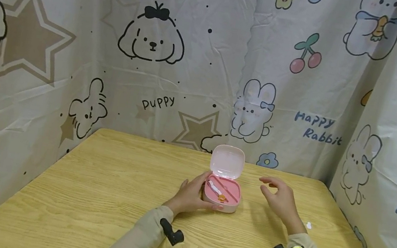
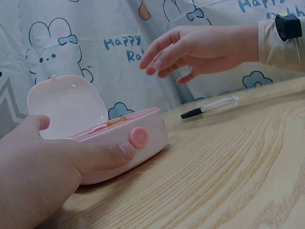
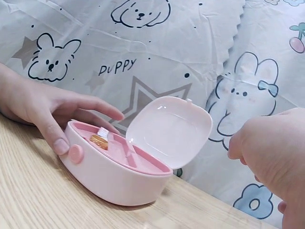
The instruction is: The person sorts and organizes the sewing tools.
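A small pink box point(image 1: 229, 208) stands on the table with its hinged lid point(image 1: 228, 161) raised. My left hand point(image 1: 191, 194) grips the box from the left side, the thumb lying along the front beside the round pink button point(image 2: 138, 137). Inside, the pink tray point(image 3: 143, 162) holds a white strip point(image 1: 214, 187) and a small orange-gold ring-like piece point(image 3: 99, 141); what they belong to I cannot tell. To the right of the box, my right hand point(image 1: 281, 199) hovers above the table, fingers loosely bent and holding nothing.
A black and white pen point(image 2: 209, 107) lies on the table right of the box. The wooden table point(image 1: 114, 171) is bordered at the back and sides by a printed curtain point(image 1: 173, 84). A dark wrist device point(image 1: 171, 232) sits on each sleeve.
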Action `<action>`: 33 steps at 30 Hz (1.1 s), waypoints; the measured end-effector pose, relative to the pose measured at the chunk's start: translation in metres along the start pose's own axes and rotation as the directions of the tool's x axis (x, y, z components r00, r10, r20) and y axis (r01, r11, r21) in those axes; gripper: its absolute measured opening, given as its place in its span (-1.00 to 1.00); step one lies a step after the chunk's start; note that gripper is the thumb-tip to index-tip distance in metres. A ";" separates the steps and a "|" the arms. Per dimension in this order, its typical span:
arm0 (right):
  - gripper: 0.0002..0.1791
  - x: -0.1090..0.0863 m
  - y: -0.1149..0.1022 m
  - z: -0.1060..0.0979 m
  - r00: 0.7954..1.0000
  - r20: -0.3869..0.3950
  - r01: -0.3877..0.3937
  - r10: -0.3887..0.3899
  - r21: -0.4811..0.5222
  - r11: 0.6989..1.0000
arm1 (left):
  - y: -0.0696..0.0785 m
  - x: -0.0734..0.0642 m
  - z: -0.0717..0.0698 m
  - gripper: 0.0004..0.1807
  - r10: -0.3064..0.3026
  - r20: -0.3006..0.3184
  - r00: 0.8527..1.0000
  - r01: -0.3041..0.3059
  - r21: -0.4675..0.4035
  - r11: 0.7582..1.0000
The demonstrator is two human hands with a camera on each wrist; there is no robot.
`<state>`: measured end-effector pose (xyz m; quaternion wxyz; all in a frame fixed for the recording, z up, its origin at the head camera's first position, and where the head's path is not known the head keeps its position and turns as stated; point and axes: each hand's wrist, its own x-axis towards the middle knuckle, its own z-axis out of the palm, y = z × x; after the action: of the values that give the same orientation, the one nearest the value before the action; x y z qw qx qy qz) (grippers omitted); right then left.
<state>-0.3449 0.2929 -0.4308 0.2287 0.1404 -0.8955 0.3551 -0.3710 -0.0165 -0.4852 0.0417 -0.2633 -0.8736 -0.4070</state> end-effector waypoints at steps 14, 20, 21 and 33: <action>-0.66 -0.013 0.027 -0.029 0.991 0.072 -0.101 0.110 -0.116 0.988 | 0.001 0.000 0.000 0.27 0.009 -0.005 1.000 -0.009 -0.002 1.000; -0.62 -0.017 0.039 -0.038 0.975 0.144 -0.145 0.171 -0.176 0.974 | -0.002 0.002 0.002 0.25 0.028 -0.008 1.000 -0.028 -0.021 0.999; -0.61 -0.018 0.041 -0.038 0.972 0.150 -0.151 0.179 -0.182 0.972 | -0.002 0.002 0.002 0.25 0.032 -0.009 0.999 -0.032 -0.026 0.999; -0.52 -0.024 0.060 -0.038 0.955 0.249 -0.103 0.162 -0.233 0.967 | -0.002 0.001 0.003 0.25 0.030 -0.017 0.999 -0.030 -0.039 0.999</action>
<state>-0.3372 0.3637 -0.4532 0.0959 0.1003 -0.9589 0.2474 -0.3724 -0.0147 -0.4882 0.0495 -0.2739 -0.8610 -0.4257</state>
